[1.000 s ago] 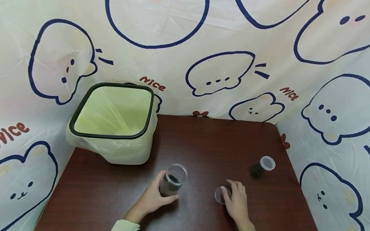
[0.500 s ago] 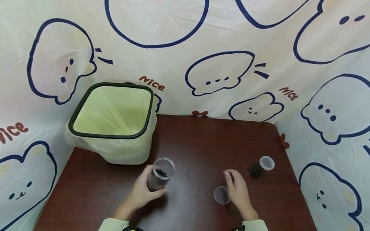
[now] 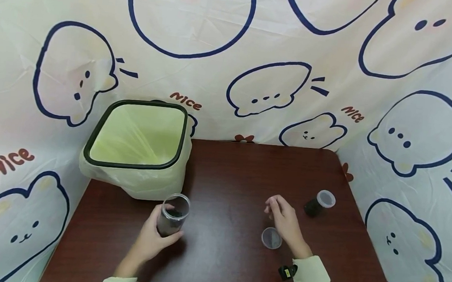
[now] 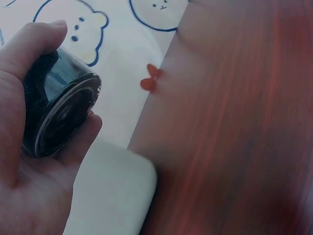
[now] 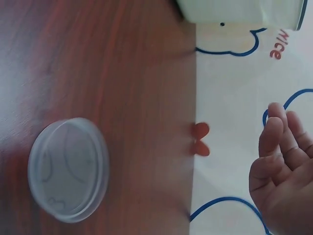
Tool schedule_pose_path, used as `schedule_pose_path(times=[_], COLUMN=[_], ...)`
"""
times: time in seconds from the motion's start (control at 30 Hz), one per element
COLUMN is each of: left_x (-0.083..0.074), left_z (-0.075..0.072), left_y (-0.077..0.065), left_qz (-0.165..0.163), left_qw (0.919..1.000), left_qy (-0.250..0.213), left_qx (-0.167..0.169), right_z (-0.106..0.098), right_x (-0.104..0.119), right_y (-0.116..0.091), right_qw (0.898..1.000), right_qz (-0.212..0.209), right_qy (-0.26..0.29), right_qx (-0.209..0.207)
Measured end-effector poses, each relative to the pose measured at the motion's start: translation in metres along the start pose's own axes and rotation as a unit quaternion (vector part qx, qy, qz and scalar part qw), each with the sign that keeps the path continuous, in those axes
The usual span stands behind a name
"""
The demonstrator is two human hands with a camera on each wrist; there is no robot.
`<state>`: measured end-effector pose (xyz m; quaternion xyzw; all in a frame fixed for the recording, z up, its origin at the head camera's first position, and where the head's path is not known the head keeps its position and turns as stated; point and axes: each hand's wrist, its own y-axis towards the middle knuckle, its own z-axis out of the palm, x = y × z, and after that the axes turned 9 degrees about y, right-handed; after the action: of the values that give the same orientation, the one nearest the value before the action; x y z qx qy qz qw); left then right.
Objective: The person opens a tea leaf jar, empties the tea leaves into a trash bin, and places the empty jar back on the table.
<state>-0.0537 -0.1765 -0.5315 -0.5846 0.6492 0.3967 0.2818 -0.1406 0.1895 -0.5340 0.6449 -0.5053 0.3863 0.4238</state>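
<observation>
My left hand (image 3: 148, 239) grips a clear jar (image 3: 171, 219) with dark stuff in it, held above the table in front of the bin. Its mouth is uncovered and faces up in the head view. In the left wrist view, the thumb and fingers wrap round the jar (image 4: 61, 105), whose round base shows. My right hand (image 3: 283, 218) holds nothing, its fingers loosely curled over the table. Just below it in the head view lies a round clear lid (image 3: 271, 238), flat on the table; the right wrist view also shows this lid (image 5: 68, 171), apart from the hand (image 5: 283, 171).
A light bin (image 3: 153, 184) with a dark rim and a bag lining stands at the back left of the brown table (image 3: 224, 257). A smaller lidded container (image 3: 319, 204) with dark contents is on the right. Printed cloth (image 3: 215, 82) hangs behind.
My left hand has carried the jar leftward, nearer the bin's front. My right hand has left the lid and moved up and slightly left; the lid stays on the table.
</observation>
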Motion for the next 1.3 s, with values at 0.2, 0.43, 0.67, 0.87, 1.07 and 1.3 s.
schedule_pose_path(times=[0.2, 0.43, 0.67, 0.87, 1.07, 1.3], left_x=[0.018, 0.018, 0.018, 0.022, 0.023, 0.023], left_z=[-0.012, -0.025, -0.032, -0.033, -0.035, -0.037], left_y=[-0.001, -0.006, -0.013, -0.017, -0.020, -0.023], left_qz=[-0.016, -0.045, -0.074, -0.079, -0.078, -0.074], left_qw=[0.9997, 0.9984, 0.9963, 0.9958, 0.9949, 0.9945], left_qy=[-0.009, 0.014, 0.016, 0.009, -0.003, 0.005], left_qx=[-0.014, -0.032, -0.039, -0.046, -0.064, -0.074], right_z=[0.006, 0.020, 0.034, 0.050, 0.070, 0.093], right_x=[0.013, 0.033, 0.057, 0.085, 0.110, 0.133], right_y=[0.011, 0.024, 0.044, 0.063, 0.076, 0.086], right_qw=[1.000, 0.998, 0.998, 0.996, 0.992, 0.987], right_qz=[0.006, 0.006, -0.023, -0.038, -0.055, -0.075], right_qy=[0.025, 0.055, 0.050, 0.058, 0.059, 0.050], right_qx=[0.019, 0.011, 0.020, 0.055, 0.097, 0.129])
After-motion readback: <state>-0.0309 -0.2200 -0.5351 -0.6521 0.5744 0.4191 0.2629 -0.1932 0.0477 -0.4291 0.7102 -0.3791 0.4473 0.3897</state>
